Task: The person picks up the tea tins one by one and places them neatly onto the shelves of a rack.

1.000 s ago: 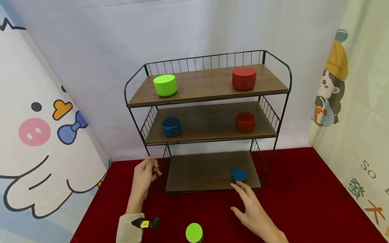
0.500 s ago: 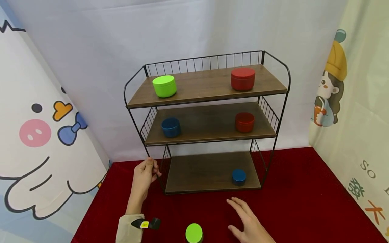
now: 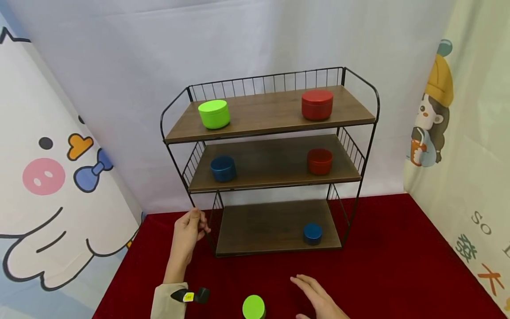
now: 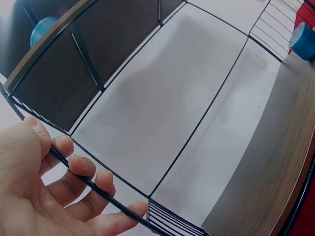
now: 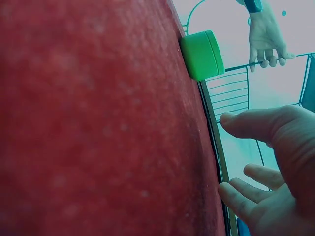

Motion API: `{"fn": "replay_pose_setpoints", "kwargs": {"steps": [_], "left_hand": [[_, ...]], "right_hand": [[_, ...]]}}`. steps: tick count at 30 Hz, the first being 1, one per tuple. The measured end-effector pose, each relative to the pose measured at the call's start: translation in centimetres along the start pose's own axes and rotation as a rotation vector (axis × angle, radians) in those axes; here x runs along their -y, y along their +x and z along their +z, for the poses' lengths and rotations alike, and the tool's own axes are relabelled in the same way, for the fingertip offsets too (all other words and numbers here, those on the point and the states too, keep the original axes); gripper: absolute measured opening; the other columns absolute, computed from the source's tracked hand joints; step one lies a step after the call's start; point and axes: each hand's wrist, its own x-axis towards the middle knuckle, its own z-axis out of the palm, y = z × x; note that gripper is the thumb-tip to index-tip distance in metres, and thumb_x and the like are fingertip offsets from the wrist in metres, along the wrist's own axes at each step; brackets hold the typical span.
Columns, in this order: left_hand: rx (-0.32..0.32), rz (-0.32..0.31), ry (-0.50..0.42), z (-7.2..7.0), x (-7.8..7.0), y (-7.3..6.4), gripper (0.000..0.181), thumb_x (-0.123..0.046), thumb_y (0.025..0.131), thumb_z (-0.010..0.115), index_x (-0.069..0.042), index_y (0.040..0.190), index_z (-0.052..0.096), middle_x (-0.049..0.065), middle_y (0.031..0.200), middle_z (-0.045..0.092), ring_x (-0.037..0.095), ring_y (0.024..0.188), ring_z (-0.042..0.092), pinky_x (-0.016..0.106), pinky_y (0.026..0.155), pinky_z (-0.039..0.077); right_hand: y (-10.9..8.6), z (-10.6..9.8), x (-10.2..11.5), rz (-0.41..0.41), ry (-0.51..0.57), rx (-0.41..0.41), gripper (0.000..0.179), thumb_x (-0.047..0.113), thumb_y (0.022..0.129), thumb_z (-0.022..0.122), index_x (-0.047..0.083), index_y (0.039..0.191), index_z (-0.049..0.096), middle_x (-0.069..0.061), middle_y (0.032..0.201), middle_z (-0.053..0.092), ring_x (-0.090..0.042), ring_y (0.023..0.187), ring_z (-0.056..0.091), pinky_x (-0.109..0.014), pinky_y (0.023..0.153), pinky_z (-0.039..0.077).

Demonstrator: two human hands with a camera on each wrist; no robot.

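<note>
My left hand [image 3: 187,232] holds the thin black left front post of a three-tier shelf rack [image 3: 275,227]; in the left wrist view its fingers [image 4: 81,166] curl round the black rod. Low in front of the rack, my right hand [image 3: 320,301] hovers over the red cloth, fingers spread and nothing in them. A small round lime-green tin [image 3: 253,306] stands on the cloth to its left. Seen from the right wrist, that green tin [image 5: 202,55] lies beyond the thumb, apart from it. A small blue tin [image 3: 312,233] sits at the right of the bottom shelf.
On the top shelf are a larger green tin [image 3: 214,114] at left and a red tin [image 3: 317,105] at right. The middle shelf bears a blue tin [image 3: 223,169] and a red tin [image 3: 319,161]. Printed curtains hang at both sides.
My right hand has drawn back from the small blue tin on the bottom shelf, toward the front and slightly left. The left hand keeps its hold on the post.
</note>
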Motion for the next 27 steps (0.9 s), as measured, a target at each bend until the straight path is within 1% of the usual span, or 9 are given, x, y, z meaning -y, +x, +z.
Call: {"fn": "replay_pose_setpoints", "kwargs": {"steps": [2, 4, 9, 13, 17, 22, 27], "left_hand": [[-0.003, -0.003, 0.002, 0.0, 0.0, 0.0, 0.057, -0.048, 0.108, 0.039, 0.004, 0.092, 0.056, 0.008, 0.081, 0.052, 0.021, 0.076, 0.062, 0.033, 0.075, 0.06], [-0.004, -0.008, 0.002, 0.0, 0.0, 0.0, 0.057, -0.048, 0.108, 0.039, 0.004, 0.092, 0.055, 0.008, 0.081, 0.052, 0.021, 0.076, 0.062, 0.032, 0.075, 0.06], [-0.003, -0.011, 0.001, 0.0, 0.0, 0.0, 0.057, -0.048, 0.108, 0.039, 0.004, 0.092, 0.055, 0.008, 0.081, 0.052, 0.021, 0.076, 0.062, 0.035, 0.076, 0.06], [-0.002, -0.009, 0.001, 0.0, 0.0, 0.0, 0.057, -0.047, 0.108, 0.039, 0.005, 0.093, 0.055, 0.008, 0.081, 0.052, 0.021, 0.076, 0.062, 0.034, 0.075, 0.06], [0.002, 0.0, 0.001, 0.0, -0.1, 0.0, 0.058, -0.047, 0.108, 0.039, 0.006, 0.093, 0.055, 0.009, 0.081, 0.052, 0.021, 0.076, 0.062, 0.032, 0.075, 0.06], [0.009, 0.007, 0.002, 0.0, -0.1, 0.0, 0.058, -0.048, 0.108, 0.038, 0.006, 0.093, 0.054, 0.009, 0.082, 0.052, 0.021, 0.076, 0.062, 0.037, 0.078, 0.061], [0.009, 0.001, -0.006, 0.0, -0.1, 0.0, 0.057, -0.048, 0.108, 0.039, 0.004, 0.092, 0.054, 0.008, 0.081, 0.051, 0.021, 0.076, 0.061, 0.037, 0.079, 0.061]], "right_hand": [[-0.1, -0.1, 0.1, 0.043, 0.054, 0.041, 0.066, 0.026, 0.095, 0.075, -0.002, 0.148, 0.047, -0.026, 0.144, 0.049, -0.039, 0.124, 0.055, -0.034, 0.092, 0.055], [-0.2, -0.1, 0.1, 0.085, 0.094, 0.083, 0.07, 0.031, 0.095, 0.075, -0.001, 0.15, 0.045, -0.026, 0.147, 0.047, -0.04, 0.128, 0.053, -0.036, 0.095, 0.053], [-0.3, -0.1, -0.1, 0.136, 0.099, 0.174, 0.082, 0.046, 0.091, 0.077, 0.004, 0.153, 0.043, -0.022, 0.152, 0.044, -0.043, 0.132, 0.049, -0.041, 0.1, 0.053], [0.0, 0.2, -0.5, 0.124, 0.103, 0.228, 0.082, 0.047, 0.093, 0.075, 0.005, 0.155, 0.041, -0.023, 0.152, 0.042, -0.046, 0.133, 0.047, -0.045, 0.102, 0.051], [0.5, 0.6, -0.6, 0.11, 0.123, 0.267, 0.081, 0.046, 0.095, 0.073, 0.005, 0.156, 0.04, -0.023, 0.153, 0.041, -0.045, 0.134, 0.046, -0.044, 0.103, 0.051], [1.2, 1.2, -0.2, 0.119, 0.154, 0.306, 0.083, 0.049, 0.095, 0.072, 0.008, 0.158, 0.036, -0.021, 0.155, 0.039, -0.043, 0.137, 0.045, -0.043, 0.104, 0.051], [2.2, 1.9, 0.6, 0.108, 0.171, 0.351, 0.085, 0.051, 0.096, 0.069, 0.009, 0.16, 0.032, -0.022, 0.157, 0.036, -0.043, 0.139, 0.043, -0.045, 0.104, 0.051]]}}
